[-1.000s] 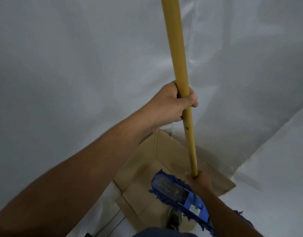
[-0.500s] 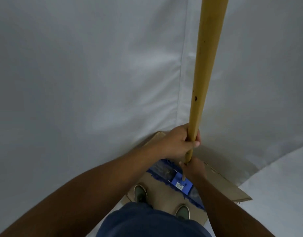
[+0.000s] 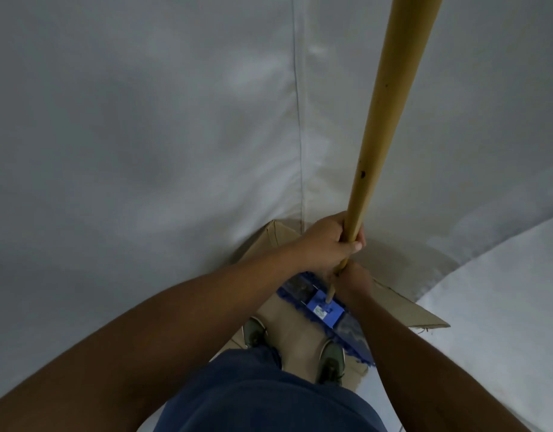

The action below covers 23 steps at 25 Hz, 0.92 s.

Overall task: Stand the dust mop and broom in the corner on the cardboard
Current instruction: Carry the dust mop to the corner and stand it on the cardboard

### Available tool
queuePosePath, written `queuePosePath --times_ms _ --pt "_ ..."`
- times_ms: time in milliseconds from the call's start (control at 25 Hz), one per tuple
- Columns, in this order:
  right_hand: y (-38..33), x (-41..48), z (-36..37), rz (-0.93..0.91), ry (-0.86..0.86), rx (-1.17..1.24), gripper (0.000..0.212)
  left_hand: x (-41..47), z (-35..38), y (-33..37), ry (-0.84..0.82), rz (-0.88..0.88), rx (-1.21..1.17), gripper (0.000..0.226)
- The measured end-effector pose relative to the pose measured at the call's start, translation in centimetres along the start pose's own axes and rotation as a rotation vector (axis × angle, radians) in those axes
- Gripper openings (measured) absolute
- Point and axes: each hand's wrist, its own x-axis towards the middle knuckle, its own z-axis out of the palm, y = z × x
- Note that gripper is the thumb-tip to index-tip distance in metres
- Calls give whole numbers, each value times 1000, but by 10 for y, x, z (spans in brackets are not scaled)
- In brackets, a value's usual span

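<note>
The dust mop point(image 3: 326, 310) is planted on the cardboard point(image 3: 295, 344) in the corner, its handle point(image 3: 384, 126) gripped tight by both the left hand point(image 3: 326, 243) and right hand point(image 3: 353, 280). If it's let go too upright, it'll probably tip over.

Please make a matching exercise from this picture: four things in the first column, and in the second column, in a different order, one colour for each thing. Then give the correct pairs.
Things
1. mop handle
2. mop head
3. cardboard
4. shoes

Colours
A. blue
B. dark green
C. yellow
D. light brown

Correct pairs: 1-C, 2-A, 3-D, 4-B.

Both hands grip the handle: the left hand is higher and the right hand is lower.
</note>
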Motion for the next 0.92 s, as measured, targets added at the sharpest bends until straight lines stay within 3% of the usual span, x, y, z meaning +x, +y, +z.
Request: queuePosePath --times_ms 120,280,480,760,920 --pt "0 7 0 -22 24 -6 24 8 -1 -7 7 -1 14 14" --pt "-1 8 -4 -113 32 -21 14 13 -1 -24 51 -59 29 12" --pt "-12 17 -14 -151 -7 -52 13 27 -7 -25 130 -180 151 34" --pt "-9 14 -20 -285 -273 -118 61 5 -23 -37 179 -221 314 52" --pt "-1 1 -12 -429 -169 -427 62 -38 -16 -59 332 -240 769 61"
